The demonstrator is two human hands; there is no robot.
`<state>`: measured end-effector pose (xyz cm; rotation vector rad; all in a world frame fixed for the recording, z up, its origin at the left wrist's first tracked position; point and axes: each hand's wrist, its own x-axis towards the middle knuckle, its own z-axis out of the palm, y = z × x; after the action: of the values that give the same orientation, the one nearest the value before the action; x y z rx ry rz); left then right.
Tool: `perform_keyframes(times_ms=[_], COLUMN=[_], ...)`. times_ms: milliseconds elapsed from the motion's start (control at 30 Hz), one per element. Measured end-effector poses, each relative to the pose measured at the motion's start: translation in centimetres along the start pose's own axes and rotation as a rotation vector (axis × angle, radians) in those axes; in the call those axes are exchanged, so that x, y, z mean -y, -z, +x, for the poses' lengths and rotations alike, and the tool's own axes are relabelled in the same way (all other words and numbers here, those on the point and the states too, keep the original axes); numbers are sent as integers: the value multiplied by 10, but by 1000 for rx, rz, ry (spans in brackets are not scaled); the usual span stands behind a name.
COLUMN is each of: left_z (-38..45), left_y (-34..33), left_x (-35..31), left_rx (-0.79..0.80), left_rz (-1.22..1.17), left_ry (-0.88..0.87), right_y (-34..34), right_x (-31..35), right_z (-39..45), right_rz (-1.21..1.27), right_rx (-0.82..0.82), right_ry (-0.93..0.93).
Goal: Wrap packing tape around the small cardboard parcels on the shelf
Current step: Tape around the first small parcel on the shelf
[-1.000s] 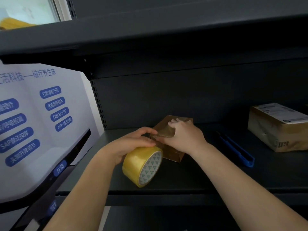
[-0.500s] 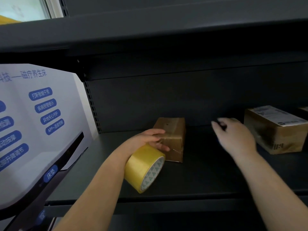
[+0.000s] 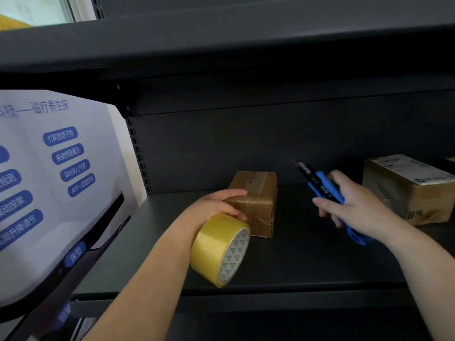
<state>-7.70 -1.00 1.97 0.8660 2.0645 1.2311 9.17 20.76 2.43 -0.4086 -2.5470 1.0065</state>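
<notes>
Holding tape roll [image 3: 216, 249] w/ left hand [image 3: 216, 205], touching parcel [image 3: 256, 203]

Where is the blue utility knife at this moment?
In the head view, the blue utility knife is right of centre, held in the right hand above the shelf, between the small taped parcel and the labelled parcel.

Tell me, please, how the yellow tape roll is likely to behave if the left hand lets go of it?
The tape roll is round and stands on its edge near the shelf front, so it could probably roll or topple. Its glossy surface looks slippery. The left hand holds it beside the small parcel, which may block rolling that way.
</notes>
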Motion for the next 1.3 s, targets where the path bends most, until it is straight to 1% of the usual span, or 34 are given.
perform_keyframes(times_ms=[67, 133, 233, 300, 400, 533, 633, 733, 767, 800, 867, 900, 933, 967, 1033, 1133, 1200, 1233, 1267, 1300], left_z=[-2, -2, 0, 0, 0, -1, -3, -4, -4, -5, -6, -6, -7, -7, -9, -9, -8, -8, -8, -9], left_y=[0, 0, 0, 0, -2, -3, -4, -5, -5, -5, -6, -6, -6, -6, -5, -5, -4, -4, -4, -4], left_x=[-1, -1, -1, -1, -3, -4, -5, -5, -6, -6, -6, -6, -6, -5, -5, -3, -2, -1, -1, -1], left_rx=[-2, 3, 8, 3, -3, -21, -31, -47, -50, -54, -56, -53, -50, -47, -50, -55, -44, -39, -36, -33], left_rz=[19, 9, 11, -21, -26, -7, -42, -32, -25, -21, -37, -34, -18, -8, -10, -28, -41, -34, -27, -14], left_ry=[-2, -1, 2, 16, 22, 34, 37, 36, 38, 36, 32, 31, 29, 29, 29, 23, 20, 18, 14, 14], right_y=[2, 0, -9, -15, -22, -28, -30, -28, -25, -19, -2, 7, 15, 19, 15, -4, -10, -10, -10, -11], right_x=[28, 50, 71, 78, 80, 83, 81, 74, 70, 65, 53, 45, 32, 19, -8, -31, -31, -24, -12, 0], right_z=[-9, -12, -9, -6, -1, 5, 6, 1, -1, -3, -8, -9, -7, -6, 2, 10, 12, 13, 14, 18], right_rz=[-27, -229, -616, -768, -879, -928, -979, -1095, -1054, -935, -553, -364, -254, -237, -390, -689, -843, -887, -873, -779], right_rx=[181, 283, 354, 361, 367, 379, 401, 499, 541, 579, 624, 596, 529, 452, 362, 401, 376, 319, 229, 125], right_ry=[87, 151, 231, 255, 274, 282, 274, 243, 218, 171, 38, -17, -65, -104, -130, -130, -96, -51, 10, 84])
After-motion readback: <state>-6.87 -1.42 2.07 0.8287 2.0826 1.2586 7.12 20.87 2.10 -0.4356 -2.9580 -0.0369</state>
